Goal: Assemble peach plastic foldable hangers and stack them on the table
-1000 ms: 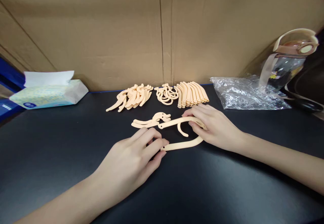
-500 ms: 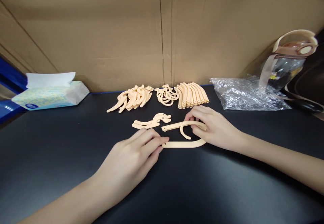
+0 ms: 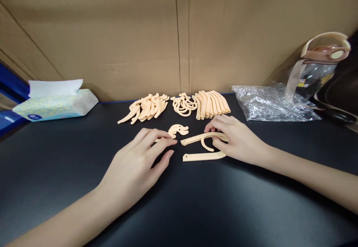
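On the black table, my right hand [image 3: 236, 141] grips the joined end of a peach plastic hanger assembly [image 3: 200, 157], two long arms with a small hook between them. My left hand [image 3: 137, 163] hovers over a loose curved hanger piece [image 3: 176, 130], its fingertips touching the piece's long arm, fingers bent and apart, thumb free. That piece lies just left of the assembly.
Three piles of peach parts line the back: curved arms [image 3: 147, 107], hooks [image 3: 183, 104], straight bars [image 3: 214, 103]. A tissue pack [image 3: 54, 103] sits far left, a crumpled clear bag [image 3: 272, 103] and a water bottle [image 3: 319, 66] right. A cardboard wall [image 3: 179, 34] stands behind.
My left hand let go of the assembly's lower arm and moved up-left onto the loose curved piece. My right hand drew the assembly slightly toward itself.
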{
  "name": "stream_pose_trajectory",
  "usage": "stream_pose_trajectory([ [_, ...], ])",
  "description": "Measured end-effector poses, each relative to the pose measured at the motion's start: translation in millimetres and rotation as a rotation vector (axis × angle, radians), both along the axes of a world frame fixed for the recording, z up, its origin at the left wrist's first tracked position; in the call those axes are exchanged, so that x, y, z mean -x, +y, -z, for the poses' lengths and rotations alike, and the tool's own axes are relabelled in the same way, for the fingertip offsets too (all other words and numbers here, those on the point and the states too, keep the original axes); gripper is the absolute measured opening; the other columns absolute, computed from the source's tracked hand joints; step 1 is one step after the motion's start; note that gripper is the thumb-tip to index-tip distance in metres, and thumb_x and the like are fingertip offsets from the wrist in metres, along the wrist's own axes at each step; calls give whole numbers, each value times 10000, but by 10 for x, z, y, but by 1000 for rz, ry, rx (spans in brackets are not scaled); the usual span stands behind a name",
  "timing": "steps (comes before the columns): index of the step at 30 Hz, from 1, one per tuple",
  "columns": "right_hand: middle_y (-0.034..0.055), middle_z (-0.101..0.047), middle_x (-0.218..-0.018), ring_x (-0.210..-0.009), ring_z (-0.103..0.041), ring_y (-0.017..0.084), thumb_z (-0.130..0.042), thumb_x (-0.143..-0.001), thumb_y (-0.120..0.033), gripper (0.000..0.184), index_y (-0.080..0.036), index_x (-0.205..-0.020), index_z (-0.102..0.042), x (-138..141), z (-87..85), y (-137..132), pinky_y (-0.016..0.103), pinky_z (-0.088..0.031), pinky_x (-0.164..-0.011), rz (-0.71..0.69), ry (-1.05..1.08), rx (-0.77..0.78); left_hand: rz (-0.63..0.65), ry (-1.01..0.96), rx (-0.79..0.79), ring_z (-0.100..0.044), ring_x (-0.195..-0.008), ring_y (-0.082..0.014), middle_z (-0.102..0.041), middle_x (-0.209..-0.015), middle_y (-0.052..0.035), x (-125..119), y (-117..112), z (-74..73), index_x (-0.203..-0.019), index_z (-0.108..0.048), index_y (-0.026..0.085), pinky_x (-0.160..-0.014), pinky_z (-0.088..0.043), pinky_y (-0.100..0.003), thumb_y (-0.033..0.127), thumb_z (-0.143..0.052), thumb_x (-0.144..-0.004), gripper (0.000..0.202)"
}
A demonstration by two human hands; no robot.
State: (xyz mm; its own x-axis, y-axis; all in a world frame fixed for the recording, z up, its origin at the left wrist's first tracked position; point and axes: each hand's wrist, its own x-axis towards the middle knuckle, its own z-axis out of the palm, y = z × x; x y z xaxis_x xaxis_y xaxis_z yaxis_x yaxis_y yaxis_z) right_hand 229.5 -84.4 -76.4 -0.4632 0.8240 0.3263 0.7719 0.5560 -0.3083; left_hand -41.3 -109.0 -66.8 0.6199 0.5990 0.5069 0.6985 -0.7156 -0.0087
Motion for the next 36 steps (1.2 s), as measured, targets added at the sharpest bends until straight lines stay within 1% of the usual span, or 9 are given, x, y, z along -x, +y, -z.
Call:
stream_pose_trajectory([
  [3,40,-611,-928,-921,-586,223,-523,-849,-148,166,-176,-969,-634,2,-3,-5,391,-432,-845,-12,3,4,-18,-2,19,-642,-1054,-239,-701,-1132,-62,59,89,-1,-1114,-680,192,-889,-544,-388,288,-476,-1012,248],
  [5,46,-618,-953,-940,-592,229,-534,-892,-196,138,-179,-987,-632,1,-4,-10,396,-434,-854,-17,8,-2,-10,11,55,-628,-1147,-261,-681,-1244,-76,84,144,16,-1183,-667,198,-971,-526,-430,327,-467,-1020,289],
  [8,55,-630,-992,-980,-598,238,-547,-945,-281,139,-185,-1004,-628,-1,-9,-17,405,-433,-875,-19,17,-13,26,65,128,-517,-1341,-295,-579,-1440,-88,95,190,47,-1357,-570,202,-1082,-463,-488,410,-428,-1037,407],
  [11,60,-636,-1018,-1015,-598,240,-561,-962,-333,165,-189,-1004,-629,-1,-17,-22,412,-428,-899,-25,21,-8,47,100,200,-464,-1395,-286,-552,-1476,-71,92,193,65,-1423,-498,210,-1097,-454,-491,473,-384,-1045,474],
  [15,56,-634,-1058,-1063,-586,233,-574,-964,-341,157,-202,-1005,-635,2,-29,-28,415,-415,-934,-60,17,17,31,78,221,-514,-1342,-286,-594,-1422,-85,91,178,66,-1362,-545,194,-1095,-453,-490,488,-385,-1040,464],
  [20,66,-634,-1084,-1094,-578,235,-575,-963,-324,147,-203,-1017,-637,11,-40,-37,430,-409,-960,-77,24,26,7,64,218,-590,-1220,-276,-627,-1332,-109,90,170,43,-1297,-565,180,-1021,-496,-472,413,-413,-1037,381],
  [28,74,-634,-1112,-1109,-576,241,-570,-968,-313,151,-207,-1056,-632,-1,-28,-35,429,-413,-963,-85,23,6,-53,124,102,-645,-997,-279,-673,-1109,-104,69,170,38,-1178,-587,143,-857,-528,-446,292,-383,-1040,287],
  [32,82,-639,-1103,-1103,-568,233,-558,-981,-303,165,-198,-1090,-624,-10,-29,-39,408,-421,-957,-148,55,-54,-74,141,76,-646,-958,-278,-679,-1080,-90,76,168,39,-1160,-597,150,-817,-524,-432,252,-376,-1038,272],
  [36,69,-648,-1011,-973,-584,201,-536,-989,-241,129,-186,-1044,-639,5,-52,-70,358,-439,-872,-264,44,-200,-85,153,53,-644,-959,-272,-681,-1089,-82,82,176,54,-1172,-597,159,-827,-524,-430,241,-383,-1038,266],
])
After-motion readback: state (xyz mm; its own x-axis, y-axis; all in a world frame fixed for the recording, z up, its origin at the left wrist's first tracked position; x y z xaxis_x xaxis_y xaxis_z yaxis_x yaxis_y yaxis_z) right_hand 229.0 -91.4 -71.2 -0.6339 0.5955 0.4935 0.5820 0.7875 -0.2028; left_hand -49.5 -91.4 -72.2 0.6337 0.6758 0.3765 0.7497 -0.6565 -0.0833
